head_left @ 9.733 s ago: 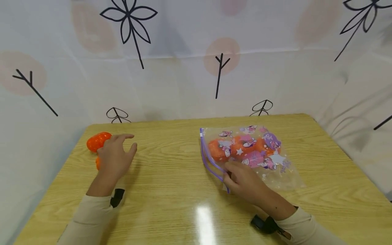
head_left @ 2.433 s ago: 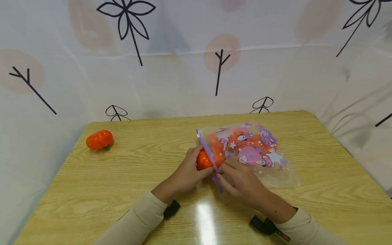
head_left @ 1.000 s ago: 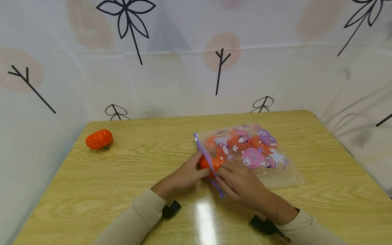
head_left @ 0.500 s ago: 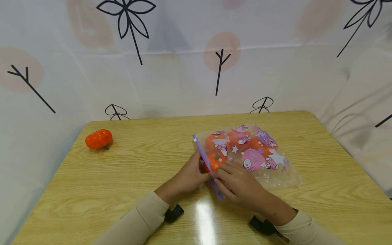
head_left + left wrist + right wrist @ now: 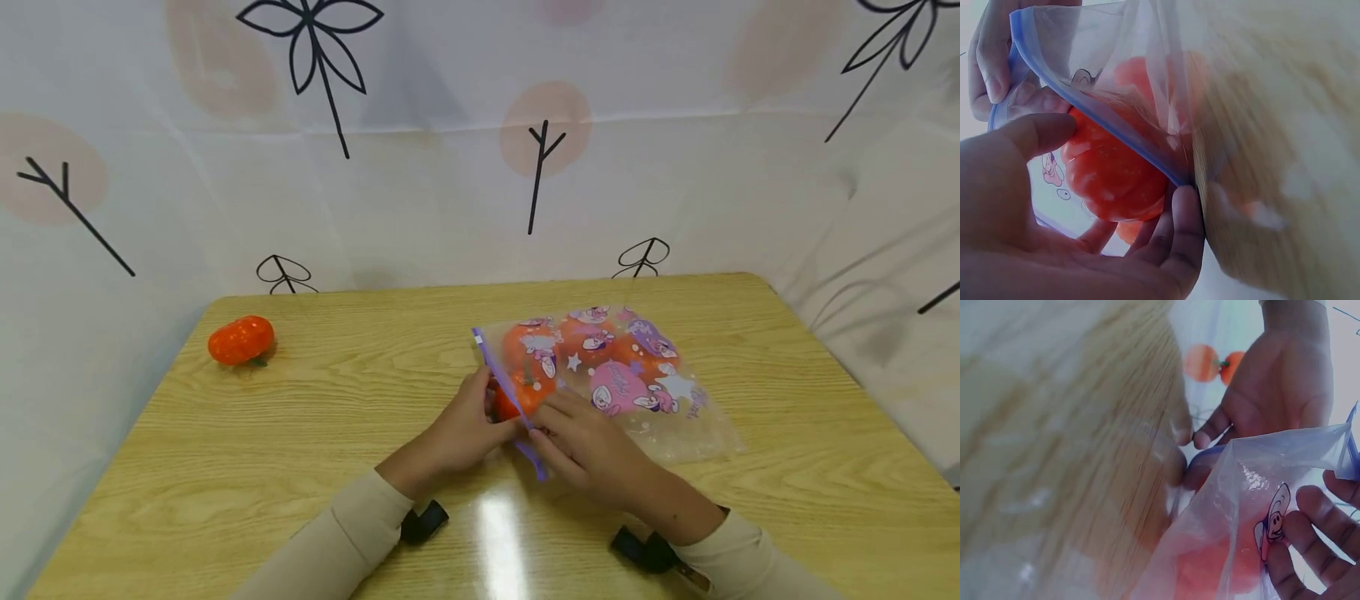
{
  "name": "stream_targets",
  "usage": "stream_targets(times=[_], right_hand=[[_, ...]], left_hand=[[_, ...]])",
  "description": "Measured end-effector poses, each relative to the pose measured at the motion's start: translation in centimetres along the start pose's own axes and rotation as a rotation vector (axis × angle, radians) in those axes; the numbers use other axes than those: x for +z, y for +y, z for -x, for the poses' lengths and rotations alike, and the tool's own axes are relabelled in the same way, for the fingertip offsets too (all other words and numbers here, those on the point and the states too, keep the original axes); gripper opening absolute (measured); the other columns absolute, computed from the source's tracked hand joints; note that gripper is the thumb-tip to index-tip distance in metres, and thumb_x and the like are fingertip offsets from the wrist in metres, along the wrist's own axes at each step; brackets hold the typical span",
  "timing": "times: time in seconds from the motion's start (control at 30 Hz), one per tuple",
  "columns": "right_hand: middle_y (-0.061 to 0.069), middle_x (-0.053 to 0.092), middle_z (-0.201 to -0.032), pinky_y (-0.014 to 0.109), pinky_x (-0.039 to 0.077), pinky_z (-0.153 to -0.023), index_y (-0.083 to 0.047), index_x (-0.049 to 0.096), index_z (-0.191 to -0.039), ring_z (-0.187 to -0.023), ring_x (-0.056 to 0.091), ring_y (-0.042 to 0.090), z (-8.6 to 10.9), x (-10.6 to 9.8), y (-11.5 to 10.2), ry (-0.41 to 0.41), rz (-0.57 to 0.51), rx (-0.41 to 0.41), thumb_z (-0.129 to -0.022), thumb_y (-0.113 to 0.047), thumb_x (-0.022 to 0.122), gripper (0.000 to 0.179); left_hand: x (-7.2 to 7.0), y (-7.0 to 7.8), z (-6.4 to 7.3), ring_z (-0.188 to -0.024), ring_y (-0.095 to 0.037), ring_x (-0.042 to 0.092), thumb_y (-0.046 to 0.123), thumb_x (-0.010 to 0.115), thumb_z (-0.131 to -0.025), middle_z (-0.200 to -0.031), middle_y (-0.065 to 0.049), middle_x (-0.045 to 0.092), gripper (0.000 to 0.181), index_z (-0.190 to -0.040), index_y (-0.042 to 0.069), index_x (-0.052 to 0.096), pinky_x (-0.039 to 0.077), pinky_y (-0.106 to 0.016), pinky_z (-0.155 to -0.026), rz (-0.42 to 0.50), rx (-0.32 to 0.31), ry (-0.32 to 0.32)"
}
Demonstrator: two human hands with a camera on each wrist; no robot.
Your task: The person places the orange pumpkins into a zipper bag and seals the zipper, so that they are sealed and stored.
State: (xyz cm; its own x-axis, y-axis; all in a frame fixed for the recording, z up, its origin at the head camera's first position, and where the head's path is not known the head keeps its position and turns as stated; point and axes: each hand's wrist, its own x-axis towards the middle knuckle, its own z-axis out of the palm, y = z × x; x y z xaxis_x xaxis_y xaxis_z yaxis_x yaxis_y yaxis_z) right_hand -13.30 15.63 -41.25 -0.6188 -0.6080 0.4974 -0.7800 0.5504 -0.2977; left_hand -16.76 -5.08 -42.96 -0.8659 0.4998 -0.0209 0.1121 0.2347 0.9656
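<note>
On the table a clear zip bag, printed with pink and purple cartoon figures, lies with its purple-edged mouth facing left. Several orange-red items show through its film. My left hand reaches to the mouth, its thumb and fingers around a ribbed, orange-red pumpkin-like vegetable with a green stem. This vegetable sits partly inside, under the purple zip edge. At the near part of the mouth, my right hand pinches the bag's edge; its fingers press against the film in the right wrist view.
Another orange-red pumpkin-like vegetable lies at the table's far left. The wooden table ends at a patterned white cloth behind. A black wrist device sits under the right wrist.
Since the oldest frame, my left hand has carried one vegetable from the left to the bag's mouth. Over the last second, both hands and the bag's edge have shifted only slightly.
</note>
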Motion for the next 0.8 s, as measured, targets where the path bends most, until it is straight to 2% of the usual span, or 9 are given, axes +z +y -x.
stream_targets(times=[0.17, 0.27, 0.37, 0.47, 0.6, 0.73, 0.8], right_hand=[[-0.008, 0.059, -0.095, 0.020, 0.048, -0.070, -0.018, 0.063, -0.091, -0.086, 0.050, 0.004, 0.0, 0.1, -0.5, 0.020, 0.051, 0.052, -0.093, -0.016, 0.067, 0.005], [-0.008, 0.058, -0.083, 0.018, 0.045, -0.062, -0.018, 0.061, -0.085, -0.075, 0.047, 0.003, -0.1, 0.1, -1.4, 0.008, 0.094, 0.134, -0.087, -0.018, 0.073, 0.012], [-0.012, 0.050, -0.070, 0.016, 0.036, -0.054, -0.019, 0.056, -0.077, -0.063, 0.039, 0.001, -0.1, 0.1, -2.3, -0.088, 0.123, 0.250, -0.085, -0.025, 0.076, 0.022], [-0.014, 0.044, -0.064, 0.019, 0.033, -0.053, -0.021, 0.053, -0.072, -0.058, 0.035, 0.001, 0.1, 0.0, -3.0, -0.209, 0.172, 0.307, -0.083, -0.032, 0.075, 0.027], [-0.011, 0.045, -0.070, 0.023, 0.036, -0.057, -0.020, 0.058, -0.076, -0.062, 0.039, 0.005, 0.2, 0.1, -3.2, -0.295, 0.230, 0.322, -0.082, -0.032, 0.071, 0.018], [-0.007, 0.048, -0.081, 0.028, 0.042, -0.063, -0.017, 0.062, -0.084, -0.071, 0.044, 0.010, 0.2, 0.2, -3.0, -0.332, 0.197, 0.358, -0.086, -0.025, 0.068, 0.010], [-0.006, 0.051, -0.086, 0.031, 0.046, -0.068, -0.017, 0.062, -0.087, -0.077, 0.047, 0.010, 0.1, 0.2, -2.7, -0.340, 0.170, 0.370, -0.087, -0.022, 0.068, 0.008]], left_hand=[[-0.2, 0.0, 0.3, -0.106, -0.017, 0.058, 0.016, 0.064, -0.092, -0.134, -0.013, 0.041, 0.060, -0.145, 0.012, 0.034, 0.055, -0.026, -0.081, -0.067, -0.045, 0.028], [-0.2, -0.1, 0.3, -0.106, -0.020, 0.058, 0.013, 0.063, -0.093, -0.134, -0.013, 0.043, 0.060, -0.146, 0.010, 0.034, 0.056, -0.027, -0.080, -0.069, -0.035, 0.040], [0.0, -0.3, 0.2, -0.110, -0.023, 0.061, 0.012, 0.064, -0.095, -0.136, -0.014, 0.044, 0.060, -0.147, 0.010, 0.034, 0.057, -0.027, -0.083, -0.040, -0.009, 0.040], [0.2, -0.4, 0.2, -0.114, -0.025, 0.063, 0.010, 0.066, -0.095, -0.138, -0.014, 0.044, 0.062, -0.148, 0.010, 0.033, 0.058, -0.027, -0.087, -0.017, 0.007, 0.044], [0.3, -0.3, 0.2, -0.114, -0.025, 0.063, 0.009, 0.066, -0.094, -0.135, -0.015, 0.044, 0.066, -0.150, 0.010, 0.031, 0.057, -0.025, -0.086, -0.073, 0.003, 0.081], [0.3, 0.0, 0.3, -0.110, -0.024, 0.062, 0.012, 0.067, -0.094, -0.131, -0.016, 0.045, 0.065, -0.149, 0.008, 0.032, 0.057, -0.023, -0.082, -0.132, -0.015, 0.111], [0.3, 0.0, 0.3, -0.110, -0.024, 0.061, 0.013, 0.068, -0.094, -0.131, -0.016, 0.044, 0.064, -0.148, 0.006, 0.033, 0.057, -0.023, -0.081, -0.134, -0.031, 0.121]])
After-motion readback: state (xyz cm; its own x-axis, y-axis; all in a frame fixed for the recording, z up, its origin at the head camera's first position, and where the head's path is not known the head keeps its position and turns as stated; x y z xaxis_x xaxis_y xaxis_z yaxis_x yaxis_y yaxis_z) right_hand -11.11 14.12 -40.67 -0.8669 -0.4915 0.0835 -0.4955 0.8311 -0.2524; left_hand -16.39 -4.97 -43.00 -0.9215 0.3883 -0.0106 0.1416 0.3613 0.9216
